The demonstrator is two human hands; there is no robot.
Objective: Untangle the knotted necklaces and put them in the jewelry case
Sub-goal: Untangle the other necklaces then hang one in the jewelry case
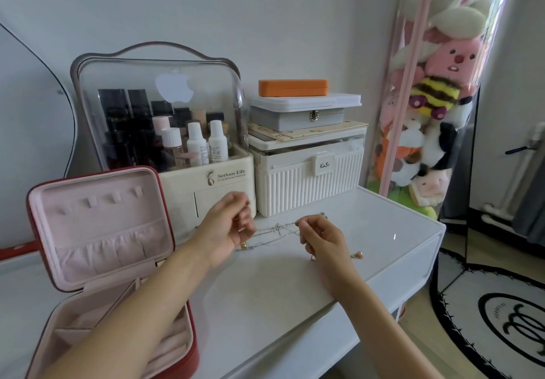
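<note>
Both hands pinch the necklaces (277, 229) above the table (383, 231); left hand (228, 226) and right hand (320, 237) fingers curled on chain; knot between them.

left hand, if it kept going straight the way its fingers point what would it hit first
Probably the cream cosmetics organizer with the clear domed lid, at its drawer front just beyond the left hand, which pinches the tangled silver necklace chains. Depth is unclear from this one view.

The white tabletop (265, 290) lies bare in front of the tangled necklaces (277, 231). Behind them the cosmetics organizer (206, 178) and ribbed white box (309, 183) form a wall. Left of them the open jewelry case (100, 231) stands, lid upright.
</note>
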